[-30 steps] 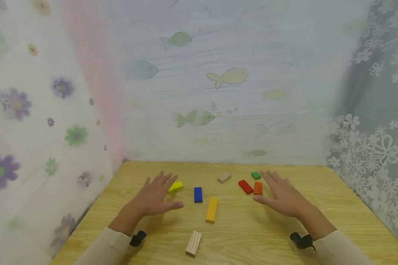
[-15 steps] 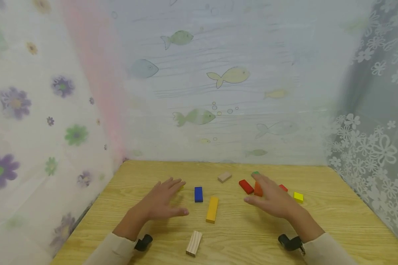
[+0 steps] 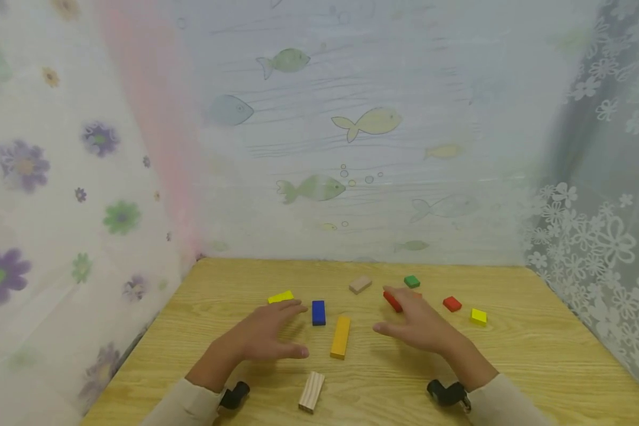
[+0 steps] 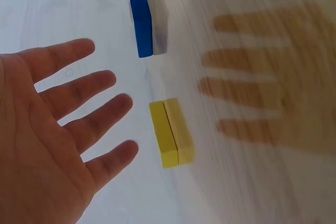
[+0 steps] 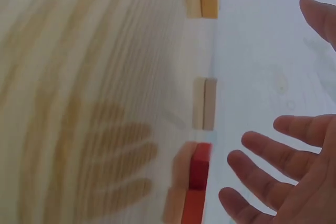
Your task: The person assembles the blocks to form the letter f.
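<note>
My left hand (image 3: pixel 261 334) hovers over the left half of the table with fingers spread and nothing in them. Just beyond its fingertips lie a yellow block (image 4: pixel 164 135) and a blue block (image 3: pixel 318 313). My right hand (image 3: pixel 420 322), fingers also extended and holding nothing, is over the right half. It partly covers a red block (image 3: pixel 392 301) and most of an orange block (image 5: pixel 193 206) in the head view. Between the hands lies an amber-yellow long block (image 3: pixel 340 337). A striped plain wood block (image 3: pixel 311 391) lies nearer to me.
Toward the back are a pale wood block (image 3: pixel 360 284) and a green block (image 3: pixel 412 281). Right of my right hand lie a small red block (image 3: pixel 452 304) and a small yellow block (image 3: pixel 478 317). Printed curtains (image 3: pixel 319 148) stand behind and beside the wooden table (image 3: pixel 234 272).
Both hands have moved inward, toward each other, and slightly nearer to me. The small red and small yellow blocks at right have come out from behind the right hand. The blocks have stayed put.
</note>
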{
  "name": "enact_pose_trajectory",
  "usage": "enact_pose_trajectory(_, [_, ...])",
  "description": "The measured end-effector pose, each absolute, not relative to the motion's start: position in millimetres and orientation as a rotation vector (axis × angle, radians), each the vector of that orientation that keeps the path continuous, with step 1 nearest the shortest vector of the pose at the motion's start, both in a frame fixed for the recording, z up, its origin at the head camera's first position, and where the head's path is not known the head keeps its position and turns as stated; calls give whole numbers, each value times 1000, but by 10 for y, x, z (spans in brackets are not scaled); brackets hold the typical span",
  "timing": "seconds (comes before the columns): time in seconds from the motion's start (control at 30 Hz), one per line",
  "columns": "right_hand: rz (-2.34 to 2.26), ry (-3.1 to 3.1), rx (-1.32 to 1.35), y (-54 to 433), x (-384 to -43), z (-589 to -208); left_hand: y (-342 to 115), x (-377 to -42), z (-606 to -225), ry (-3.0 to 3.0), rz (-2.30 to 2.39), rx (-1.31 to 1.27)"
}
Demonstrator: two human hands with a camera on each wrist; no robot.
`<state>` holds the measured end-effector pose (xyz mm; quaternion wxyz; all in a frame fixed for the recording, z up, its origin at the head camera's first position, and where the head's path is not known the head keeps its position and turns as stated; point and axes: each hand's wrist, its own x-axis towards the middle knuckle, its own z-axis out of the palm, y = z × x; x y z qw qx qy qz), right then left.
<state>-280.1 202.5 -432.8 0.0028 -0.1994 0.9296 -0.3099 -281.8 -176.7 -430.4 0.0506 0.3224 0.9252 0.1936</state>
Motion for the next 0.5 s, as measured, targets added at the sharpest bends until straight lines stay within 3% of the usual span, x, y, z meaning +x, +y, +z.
enact_pose_trajectory(0.5, [-1063, 2744, -666, 1787, -2810, -4453, -1703, -2768, -4333, 2723, 579, 1048])
